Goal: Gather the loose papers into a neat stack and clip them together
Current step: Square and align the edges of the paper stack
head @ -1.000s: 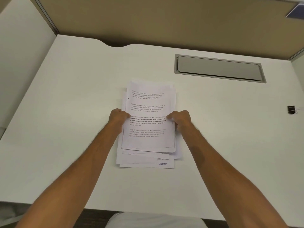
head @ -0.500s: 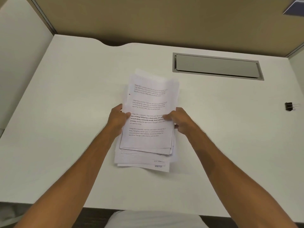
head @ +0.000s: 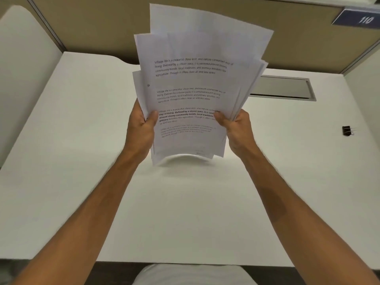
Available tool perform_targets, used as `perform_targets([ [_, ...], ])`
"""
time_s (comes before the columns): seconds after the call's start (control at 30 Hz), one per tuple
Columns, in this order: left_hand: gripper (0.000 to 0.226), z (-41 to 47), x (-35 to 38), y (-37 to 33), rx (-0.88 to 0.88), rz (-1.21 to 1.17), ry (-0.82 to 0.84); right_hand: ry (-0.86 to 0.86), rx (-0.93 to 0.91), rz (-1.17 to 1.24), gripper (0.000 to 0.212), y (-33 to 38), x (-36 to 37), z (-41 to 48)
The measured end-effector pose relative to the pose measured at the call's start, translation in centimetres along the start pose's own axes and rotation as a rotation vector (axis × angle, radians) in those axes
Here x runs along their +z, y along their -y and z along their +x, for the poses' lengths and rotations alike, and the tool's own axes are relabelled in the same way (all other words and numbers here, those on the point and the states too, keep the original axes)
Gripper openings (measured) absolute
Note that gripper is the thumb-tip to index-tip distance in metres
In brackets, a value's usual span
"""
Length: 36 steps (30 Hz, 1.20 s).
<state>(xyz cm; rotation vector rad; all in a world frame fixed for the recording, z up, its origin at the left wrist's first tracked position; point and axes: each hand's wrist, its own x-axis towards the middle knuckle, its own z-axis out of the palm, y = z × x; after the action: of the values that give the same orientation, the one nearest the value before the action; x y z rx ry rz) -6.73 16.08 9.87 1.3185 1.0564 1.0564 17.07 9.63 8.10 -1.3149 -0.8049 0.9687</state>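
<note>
Above the middle of the white worktop (head: 185, 212), a sheaf of printed papers (head: 193, 83) is held upright and clear of the surface, its sheets fanned out unevenly at the top and along the 3 o'clock edge. The left hand (head: 140, 128) clasps the sheaf's 9 o'clock edge, thumb pressed on the front page; the right hand (head: 236, 128) clasps the 3 o'clock edge the same way, thumb over the printed lines. The lower edge of the sheaf bows forward between the two hands, and the front page carries four short paragraphs of text, one partly in bold. A small black binder clip (head: 347, 131) lies on the worktop well apart at 3 o'clock, touched by neither hand. A grey cable hatch (head: 287, 88) is set into the worktop at about 1 o'clock, partly hidden behind the papers. A tan partition (head: 98, 23) runs along 12 o'clock, with a blue sign (head: 359, 19) reading 110 at its far 1 o'clock corner.
</note>
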Motion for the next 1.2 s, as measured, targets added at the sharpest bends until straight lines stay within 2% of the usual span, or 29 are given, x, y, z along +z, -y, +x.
perform_targets([
  [0.27, 0.050, -1.2, 0.7, 2.0, -0.031, -0.021, 0.030, 0.020, -0.016, 0.034, 0.025, -2.1, -0.9, -1.3],
  [0.37, 0.050, -1.1, 0.5, 2.3, -0.044, -0.024, 0.026, 0.024, 0.009, 0.016, 0.020, -2.3, -1.1, -1.6],
  [0.53, 0.032, -1.0, 0.5, 2.5, -0.068, 0.001, 0.031, 0.066, 0.013, 0.033, 0.027, -2.7, -1.1, -1.8],
  [0.63, 0.032, -1.0, 0.3, 2.4, -0.070, 0.007, 0.013, 0.063, 0.016, 0.011, 0.033, -2.8, -1.1, -1.8],
  [0.8, 0.024, -1.1, 0.0, 2.3, -0.052, -0.037, 0.002, 0.056, 0.000, -0.024, 0.029, -2.5, -1.3, -1.7],
  [1.07, 0.033, -1.1, 0.3, 1.9, -0.035, -0.026, -0.010, 0.012, -0.014, 0.015, 0.043, -1.7, -1.5, -1.6],
  [1.2, 0.047, -0.8, 0.6, 1.5, -0.005, -0.070, -0.013, 0.011, -0.057, 0.056, 0.037, -1.0, -1.3, -1.6],
])
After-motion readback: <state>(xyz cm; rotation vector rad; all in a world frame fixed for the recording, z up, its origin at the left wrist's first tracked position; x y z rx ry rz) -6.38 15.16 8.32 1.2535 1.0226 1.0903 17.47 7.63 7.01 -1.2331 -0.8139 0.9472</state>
